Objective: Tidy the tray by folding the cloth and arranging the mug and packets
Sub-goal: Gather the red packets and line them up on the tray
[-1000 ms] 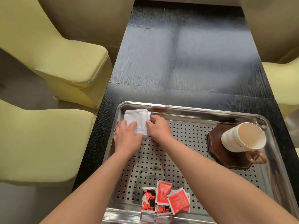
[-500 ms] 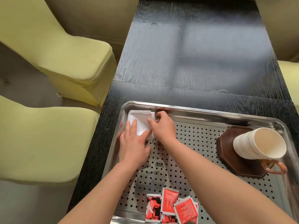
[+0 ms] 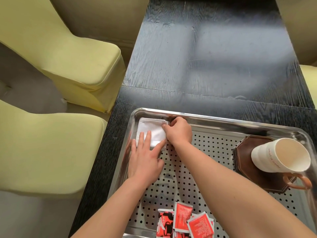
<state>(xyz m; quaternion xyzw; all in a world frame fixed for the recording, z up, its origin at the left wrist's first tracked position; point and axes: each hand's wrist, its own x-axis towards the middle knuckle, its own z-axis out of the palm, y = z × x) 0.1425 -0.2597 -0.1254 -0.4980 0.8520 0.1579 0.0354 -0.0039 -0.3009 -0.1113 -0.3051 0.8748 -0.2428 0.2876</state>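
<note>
A perforated steel tray [image 3: 214, 122] lies on a black table. A white cloth [image 3: 152, 130], folded into a small square, sits in the tray's far left corner. My left hand [image 3: 145, 162] lies flat on it with fingers spread. My right hand [image 3: 178, 130] pinches the cloth's right edge. A white mug [image 3: 277, 156] with a brown handle stands on a dark octagonal coaster [image 3: 248, 169] at the tray's right. Several red and white packets [image 3: 183, 222] lie overlapping at the tray's near edge.
The black wooden table [image 3: 214, 57] stretches away beyond the tray. Two yellow-green chairs [image 3: 60, 48] stand to the left of it, and part of another shows at the right edge [image 3: 310, 74].
My left hand has slid back and flattened on the cloth with its fingers spread. My right hand stays at the cloth's right edge. The view has shifted a little to the left.
</note>
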